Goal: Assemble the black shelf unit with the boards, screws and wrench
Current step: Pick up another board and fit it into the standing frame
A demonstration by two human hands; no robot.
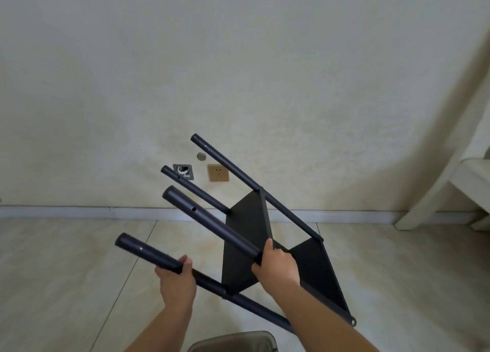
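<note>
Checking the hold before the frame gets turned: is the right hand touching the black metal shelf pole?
Touching. The head view shows the right hand wrapped around the black metal shelf pole, fingers closed over it with no gap.

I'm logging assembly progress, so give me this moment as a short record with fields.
unit: black shelf unit, tilted, held off the floor
boards fitted: two visible
posts: four, free ends pointing up-left
left hand: gripping the nearest post
right hand: gripping the next post
wrench, screws: not in view
background: wall socket, tiled floor
</note>
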